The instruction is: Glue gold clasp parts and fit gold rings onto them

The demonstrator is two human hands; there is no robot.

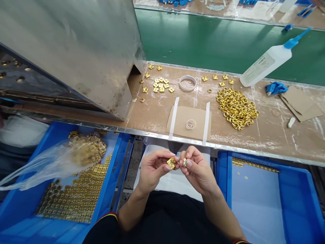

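Between the thumb and fingers of my left hand (153, 169) is a square gold piece (171, 163). My right hand (196, 167) pinches a small gold ring (184, 162) just beside it. Both hands are close together in front of the table edge, above my lap. Beyond them, a small clear round dish (191, 124) rests on a taped cardboard pad (177, 118). A heap of gold rings (237, 107) lies to the right on the table, and a group of square gold pieces (161, 84) lies to the left.
A large metal housing (76, 51) stands at the left. A white bottle (266, 64) and blue clips (276, 88) are at the back right. A tape roll (188, 83) lies mid-table. Blue bins (120, 145) (302, 176) flank me; the left one holds gold pieces and a plastic bag (58, 162).
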